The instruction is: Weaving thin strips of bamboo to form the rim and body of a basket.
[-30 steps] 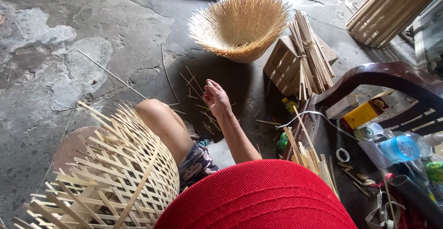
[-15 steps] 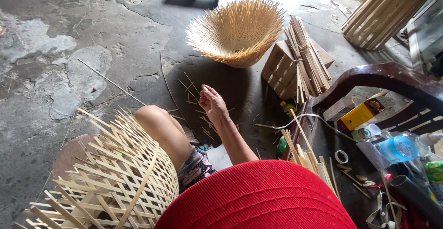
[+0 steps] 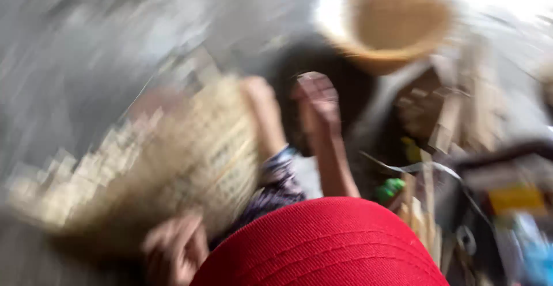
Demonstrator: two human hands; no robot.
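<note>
Two hands show in a heavily blurred view. The left hand [image 3: 173, 251] sits at the bottom edge against the rim of a half-woven bamboo basket [image 3: 173, 159], which lies tilted across the person's lap; whether its fingers grip the strips I cannot tell. The right hand [image 3: 317, 99] is stretched forward over the grey floor [image 3: 86, 44], fingers loosely together, and whether it pinches anything is lost in the blur. A finished round basket [image 3: 391, 24] stands farther off, and a red cap brim [image 3: 322, 245] fills the foreground.
</note>
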